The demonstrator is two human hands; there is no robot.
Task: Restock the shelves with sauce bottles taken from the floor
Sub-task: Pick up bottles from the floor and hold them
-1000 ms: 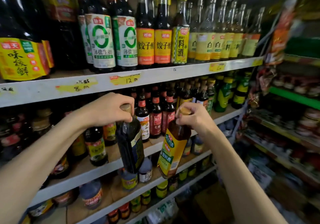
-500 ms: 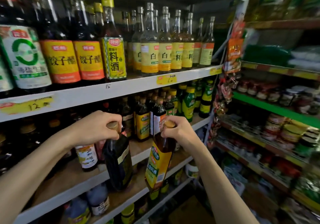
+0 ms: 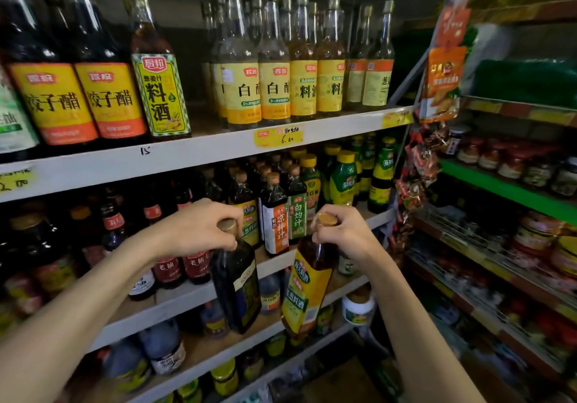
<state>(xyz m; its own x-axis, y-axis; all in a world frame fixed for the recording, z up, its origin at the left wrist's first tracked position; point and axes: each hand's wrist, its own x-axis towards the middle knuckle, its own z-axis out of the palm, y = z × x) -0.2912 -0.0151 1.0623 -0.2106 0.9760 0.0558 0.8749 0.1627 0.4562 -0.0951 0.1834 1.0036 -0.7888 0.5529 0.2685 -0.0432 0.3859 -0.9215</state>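
My left hand (image 3: 196,229) grips the neck of a dark sauce bottle (image 3: 237,284) just under its gold cap. It hangs in front of the middle shelf (image 3: 187,296). My right hand (image 3: 345,232) grips the neck of an amber bottle with a yellow label (image 3: 307,287), tilted with its base toward the left. Both bottles hang in the air side by side, in front of the shelf edge and apart from each other.
The upper shelf (image 3: 203,150) carries tall vinegar and cooking wine bottles. Dark and green bottles (image 3: 343,175) crowd the middle shelf. Lower shelves hold jars and jugs. To the right stands a second rack (image 3: 505,190) with jars, and snack packets (image 3: 418,165) hang between the racks.
The view has swung to the right along the shelves. Both hands still hold their bottles by the neck and have shifted right with them.
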